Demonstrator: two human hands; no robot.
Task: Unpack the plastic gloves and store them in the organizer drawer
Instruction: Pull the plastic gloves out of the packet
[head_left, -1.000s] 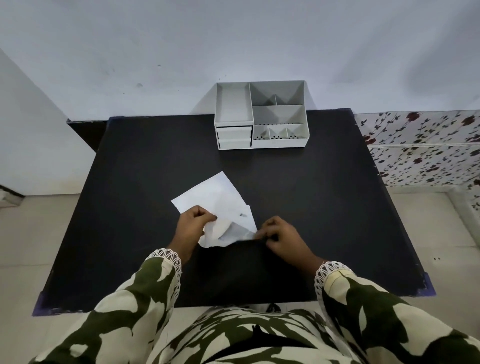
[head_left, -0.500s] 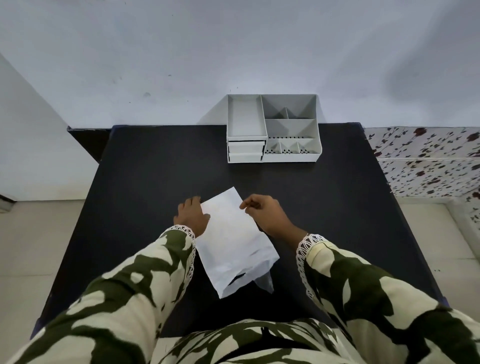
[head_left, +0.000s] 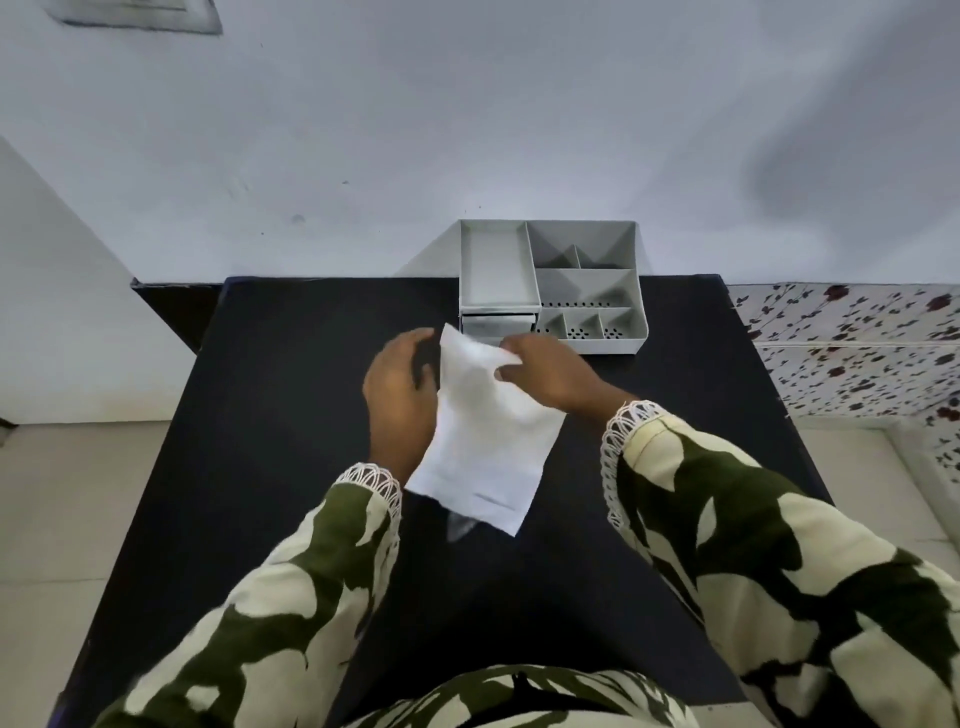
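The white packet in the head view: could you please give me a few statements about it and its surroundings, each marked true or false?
1. Both hands hold the white packet. True: the left hand is at its left edge and the right hand pinches its top right corner.
2. The packet lies inside the organizer. False: it is in front of the organizer, over the black table.
3. The organizer stands at the table's far edge, by the wall. True.
4. The organizer's open top compartments are full of gloves. False: they look empty.
5. A bit of clear plastic shows at the packet's lower end. True.
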